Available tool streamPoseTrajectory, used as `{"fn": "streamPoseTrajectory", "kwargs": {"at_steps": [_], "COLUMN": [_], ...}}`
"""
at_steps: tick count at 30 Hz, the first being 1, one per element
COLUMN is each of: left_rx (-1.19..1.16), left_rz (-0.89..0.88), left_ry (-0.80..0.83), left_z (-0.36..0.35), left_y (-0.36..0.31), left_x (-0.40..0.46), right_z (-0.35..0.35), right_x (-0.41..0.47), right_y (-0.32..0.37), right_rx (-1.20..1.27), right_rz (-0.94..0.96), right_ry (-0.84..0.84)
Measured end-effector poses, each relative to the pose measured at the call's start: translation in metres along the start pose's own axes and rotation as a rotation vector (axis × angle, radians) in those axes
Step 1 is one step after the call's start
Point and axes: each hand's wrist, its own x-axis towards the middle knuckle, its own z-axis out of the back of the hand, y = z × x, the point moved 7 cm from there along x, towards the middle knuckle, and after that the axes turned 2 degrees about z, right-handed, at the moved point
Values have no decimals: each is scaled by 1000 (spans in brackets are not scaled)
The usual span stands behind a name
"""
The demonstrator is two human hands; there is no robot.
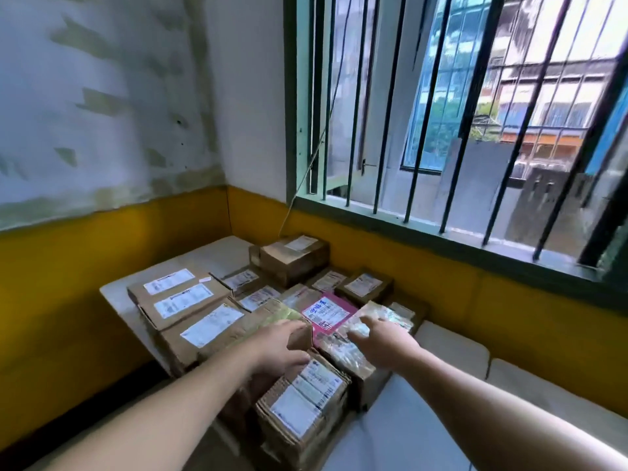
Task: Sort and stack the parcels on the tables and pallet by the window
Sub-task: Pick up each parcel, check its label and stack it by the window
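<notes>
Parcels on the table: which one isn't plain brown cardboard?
The pink parcel, lying flat mid-pile between both hands, with blue handwriting on its white label. Every other parcel is brown cardboard or clear-taped.

Labelled cardboard parcels (190, 300) crowd the white table (217, 256) in the corner.
</notes>
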Motion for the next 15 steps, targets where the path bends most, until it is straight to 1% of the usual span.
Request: {"fn": "streamPoseTrajectory", "kwargs": {"at_steps": [4, 7, 11, 15], "left_rx": [11, 65, 21, 26], "left_rz": [-33, -44, -30, -24], "left_ry": [17, 40, 67, 109], "left_z": [3, 5, 10, 11], "left_y": [6, 9, 16, 22], "left_x": [32, 59, 97, 129], "right_z": [-2, -2, -7, -15], "right_x": [27, 53, 93, 119], "right_y": [-3, -7, -13, -20], "right_rx": [19, 28, 52, 56], "right_rz": [-47, -62, -75, -110], "right_ry": [-9, -17, -6, -3]}}
